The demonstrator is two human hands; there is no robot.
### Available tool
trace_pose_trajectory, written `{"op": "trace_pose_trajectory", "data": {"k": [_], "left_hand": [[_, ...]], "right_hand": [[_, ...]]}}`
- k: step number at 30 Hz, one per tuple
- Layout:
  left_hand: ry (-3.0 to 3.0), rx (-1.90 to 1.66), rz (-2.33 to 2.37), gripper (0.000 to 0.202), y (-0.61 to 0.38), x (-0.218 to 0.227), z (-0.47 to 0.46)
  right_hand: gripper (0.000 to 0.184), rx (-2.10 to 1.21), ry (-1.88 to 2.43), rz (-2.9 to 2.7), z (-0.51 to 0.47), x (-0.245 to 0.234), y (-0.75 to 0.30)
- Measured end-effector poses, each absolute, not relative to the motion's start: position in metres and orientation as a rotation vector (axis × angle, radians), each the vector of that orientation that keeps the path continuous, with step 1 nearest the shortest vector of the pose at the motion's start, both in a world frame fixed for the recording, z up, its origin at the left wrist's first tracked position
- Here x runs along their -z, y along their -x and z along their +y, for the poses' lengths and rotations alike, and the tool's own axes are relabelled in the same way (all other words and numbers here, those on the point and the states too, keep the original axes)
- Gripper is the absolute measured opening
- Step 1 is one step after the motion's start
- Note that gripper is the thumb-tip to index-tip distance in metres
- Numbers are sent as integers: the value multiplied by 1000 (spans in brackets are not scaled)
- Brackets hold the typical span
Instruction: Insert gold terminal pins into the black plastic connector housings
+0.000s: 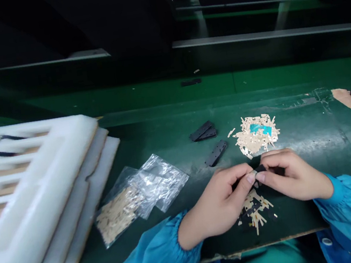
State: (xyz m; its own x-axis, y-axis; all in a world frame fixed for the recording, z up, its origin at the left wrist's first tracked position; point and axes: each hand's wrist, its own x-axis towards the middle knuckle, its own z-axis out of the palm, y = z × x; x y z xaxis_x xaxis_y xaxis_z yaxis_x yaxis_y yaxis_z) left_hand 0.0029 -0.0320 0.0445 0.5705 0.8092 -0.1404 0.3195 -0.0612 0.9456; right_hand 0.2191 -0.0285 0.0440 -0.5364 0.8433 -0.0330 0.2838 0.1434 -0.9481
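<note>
Small dark part (260, 168) is pinched between left grip (219, 204) and right grip (292, 175), fingertips nearly closed on it. Most of it is hidden by the fingers; shape cannot be made out. It is held just above loose beige-and-black strips (253, 212) on green worktop (295, 140). Beige strip pile (255, 135) and black plates (215, 153) are placed just beyond.

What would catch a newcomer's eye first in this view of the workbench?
The two bare hands at lower centre stand out first: the left hand and right hand pinch a small dark piece between them. Just above sits a heap of beige strips with a teal patch on it, while stacked white foam trays fill the left side.
</note>
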Motion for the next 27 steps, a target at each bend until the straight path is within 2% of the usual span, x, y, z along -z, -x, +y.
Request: {"op": "trace_pose_trajectory", "data": {"k": [3,5,8,10,15,20,23,27], "left_hand": [[-1945,-544,1124,34,-1,-42,-31],[-2114,-643,1325,28,3,-43,-27],[-2142,-771,1549,39,13,-47,-20],[-2118,-810,1577,34,21,-50,-15],[-2173,-658,1569,23,37,-55,-21],[-2295,-328,1105,22,28,-44,-50],[-2329,-220,1066,22,20,-29,-62],[-2229,-306,1100,20,17,-23,-61]], "right_hand": [[38,-1383,1137,-1937,-20,-36,-219],[37,-1406,1276,-1740,-4,-30,-227],[50,-1363,1540,-1364,22,-25,-246],[53,-1306,1624,-1375,30,-24,-255],[28,-1242,1494,-1909,-3,-24,-246],[10,-1102,1262,-2526,-42,-29,-217],[4,-1080,1228,-2628,-44,-30,-208],[4,-1245,1296,-2493,-38,-33,-211]]}}
